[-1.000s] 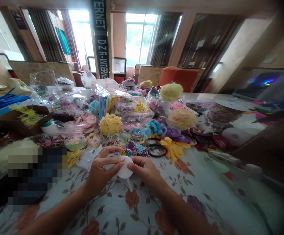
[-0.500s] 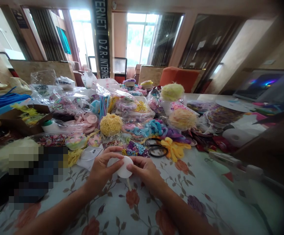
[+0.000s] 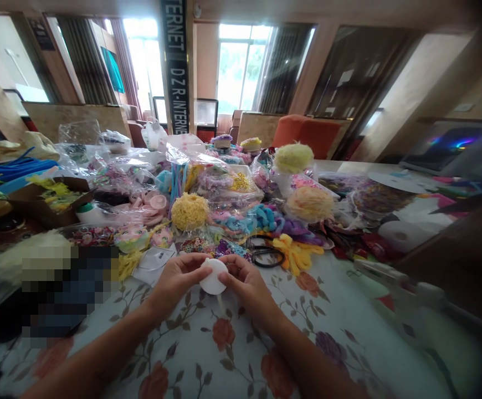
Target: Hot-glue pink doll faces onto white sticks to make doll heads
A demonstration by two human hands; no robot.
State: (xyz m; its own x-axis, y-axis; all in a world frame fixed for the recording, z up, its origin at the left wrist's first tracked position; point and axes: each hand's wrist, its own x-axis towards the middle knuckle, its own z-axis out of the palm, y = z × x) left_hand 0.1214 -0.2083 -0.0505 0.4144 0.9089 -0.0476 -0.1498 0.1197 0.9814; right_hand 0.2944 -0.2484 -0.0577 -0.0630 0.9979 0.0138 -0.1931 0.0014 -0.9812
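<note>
Between my two hands is a small white disc point(image 3: 213, 278), held up above the flowered tablecloth with its flat face towards me. My left hand point(image 3: 179, 279) pinches the disc's left edge between thumb and fingers. From the other side my right hand point(image 3: 246, 281) grips its right edge, thumb on the face and fingers curled behind. A thin pale strip point(image 3: 220, 301) hangs below the disc; whether it is joined to it I cannot tell. Just beyond my hands lie a bag of small colourful pieces point(image 3: 229, 249) and a folded white item point(image 3: 154, 264).
A glue gun point(image 3: 407, 293) rests at the right. A yellow fluffy ball point(image 3: 190, 211), yellow fuzzy stems point(image 3: 293, 254), a black ring point(image 3: 268, 256) and several plastic bags crowd the table's far half. An open cardboard box point(image 3: 50, 200) stands at the left.
My left fingers, raised and spread before, have come down and closed in behind the disc. The disc has turned slightly and faces me more fully. The whole view has shifted a little.
</note>
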